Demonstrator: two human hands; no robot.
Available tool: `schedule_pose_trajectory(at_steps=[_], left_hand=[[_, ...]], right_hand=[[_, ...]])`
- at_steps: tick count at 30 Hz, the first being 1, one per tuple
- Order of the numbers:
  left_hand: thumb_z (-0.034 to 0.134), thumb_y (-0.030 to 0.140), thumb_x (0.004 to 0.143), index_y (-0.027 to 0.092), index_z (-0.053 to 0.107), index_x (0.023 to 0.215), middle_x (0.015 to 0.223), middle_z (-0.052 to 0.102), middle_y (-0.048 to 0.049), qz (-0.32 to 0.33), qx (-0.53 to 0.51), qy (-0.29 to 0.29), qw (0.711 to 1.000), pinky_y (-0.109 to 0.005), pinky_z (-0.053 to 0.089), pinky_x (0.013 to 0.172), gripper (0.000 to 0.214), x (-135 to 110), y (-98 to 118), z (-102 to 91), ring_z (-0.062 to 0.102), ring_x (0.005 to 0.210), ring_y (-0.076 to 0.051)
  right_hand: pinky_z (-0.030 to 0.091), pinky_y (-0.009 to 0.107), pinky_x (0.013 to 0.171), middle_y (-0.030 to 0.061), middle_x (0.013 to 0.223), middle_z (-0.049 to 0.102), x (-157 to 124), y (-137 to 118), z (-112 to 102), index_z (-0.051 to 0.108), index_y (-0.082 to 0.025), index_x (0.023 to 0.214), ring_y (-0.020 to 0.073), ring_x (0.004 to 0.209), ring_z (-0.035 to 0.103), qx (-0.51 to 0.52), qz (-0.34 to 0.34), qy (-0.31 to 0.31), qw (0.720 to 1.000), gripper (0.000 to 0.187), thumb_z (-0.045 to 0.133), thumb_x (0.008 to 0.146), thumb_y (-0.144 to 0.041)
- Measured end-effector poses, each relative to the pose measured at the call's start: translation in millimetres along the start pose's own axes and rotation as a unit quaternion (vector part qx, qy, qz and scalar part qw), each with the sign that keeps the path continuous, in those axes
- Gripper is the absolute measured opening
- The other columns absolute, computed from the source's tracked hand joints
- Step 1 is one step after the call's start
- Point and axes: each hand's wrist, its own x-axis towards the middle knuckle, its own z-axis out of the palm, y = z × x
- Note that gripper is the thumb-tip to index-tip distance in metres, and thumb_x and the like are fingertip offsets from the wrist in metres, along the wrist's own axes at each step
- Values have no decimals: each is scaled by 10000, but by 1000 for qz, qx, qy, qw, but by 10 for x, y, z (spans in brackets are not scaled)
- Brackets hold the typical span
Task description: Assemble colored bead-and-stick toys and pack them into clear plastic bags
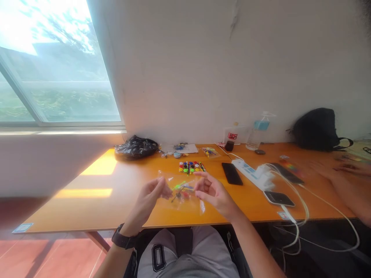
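Both my hands hold up a clear plastic bag (181,193) above the near edge of the orange table (95,200). Inside the bag lie small coloured pieces, green, blue, red and black. My left hand (149,200), with a black watch on its wrist, pinches the bag's left side. My right hand (213,193) grips the right side, index finger stretched over the top. Behind the bag, a cluster of coloured round pieces (189,167) rests on the table.
A black plastic bag (135,147) lies at the back left. A black phone (232,173), a white power strip (252,172) with cables, another phone (278,198), a spray bottle (257,133) and a black backpack (317,129) stand to the right. Another person's arm (342,181) rests at far right.
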Motion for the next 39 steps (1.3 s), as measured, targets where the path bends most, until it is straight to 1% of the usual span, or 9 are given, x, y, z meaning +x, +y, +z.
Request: schedule_pose_trajectory(at_steps=[9, 15, 18, 23, 26, 28, 31, 35, 39], left_hand=[[678, 558, 924, 159, 714, 920, 812, 708, -47, -8, -28, -23, 999, -249, 515, 694, 400, 3, -4, 13, 647, 735, -159], [577, 561, 991, 143, 679, 752, 687, 697, -53, 0, -13, -34, 999, -244, 495, 657, 492, -23, 37, 42, 621, 647, -137], [559, 570, 993, 138, 705, 839, 685, 699, -54, -3, -7, -29, 1000, -249, 496, 628, 482, -34, 77, 82, 621, 632, -141], [650, 576, 928, 161, 688, 1122, 762, 693, -29, -34, 57, -29, 997, -210, 373, 430, 459, 38, -44, 5, 532, 501, -102], [700, 530, 906, 221, 602, 1328, 1021, 734, -76, 31, 122, 20, 992, -259, 518, 555, 532, 70, -97, -128, 655, 680, -148], [704, 496, 914, 274, 537, 1426, 1321, 669, -112, 121, 189, 29, 974, -386, 591, 866, 582, 29, -46, -188, 698, 1030, -227], [819, 538, 800, 331, 419, 1552, 1548, 511, -113, 223, 307, -101, 920, -537, 439, 1153, 877, -114, 118, -152, 474, 1419, -342], [907, 607, 637, 313, 338, 1597, 1562, 482, -135, 272, 386, -206, 857, -612, 374, 1173, 1154, -279, 262, 80, 395, 1446, -415], [866, 320, 713, 288, 466, 1462, 1334, 623, -94, 250, 414, -192, 854, -503, 492, 1026, 849, -270, 206, 213, 576, 1186, -323]], right_hand=[[540, 312, 861, 23, 996, 655, -15, 12, -30, 554, -296, 1410, 168, 932, 635, 12, -11, -25, 1000, 540, 727, 900, -243], [511, 252, 664, -5, 999, 585, -2, 32, 0, 567, -357, 1416, 90, 666, 520, -31, -37, 8, 999, 537, 740, 910, -307], [546, 309, 769, 22, 1121, 586, -5, 25, 10, 595, -374, 1401, 114, 741, 566, -127, -95, 43, 986, 544, 774, 891, -307], [508, 389, 993, 61, 1218, 571, 0, 4, -37, 806, -292, 978, 209, 1066, 611, -265, -196, 87, 940, 95, 717, 947, -302], [494, 390, 1024, 64, 1179, 596, -10, -37, -71, 801, -286, 1002, 220, 1113, 612, -285, -206, 92, 932, 120, 684, 973, -287], [500, 387, 1016, 60, 1143, 623, -26, -71, -54, 799, -294, 1030, 218, 1099, 623, -303, -199, 61, 930, 139, 667, 987, -286], [517, 374, 984, 52, 1098, 662, -50, -99, 46, 800, -308, 1054, 211, 1066, 636, -321, -197, 1, 926, 158, 657, 995, -273], [531, 364, 983, 49, 1095, 679, -61, -97, 195, 788, -305, 1072, 207, 1081, 639, -315, -199, -33, 927, 170, 646, 999, -244], [516, 397, 1038, 42, 1139, 681, -80, -166, 211, 729, -322, 1208, 220, 1131, 628, -336, -182, -8, 924, 259, 644, 989, -214]])
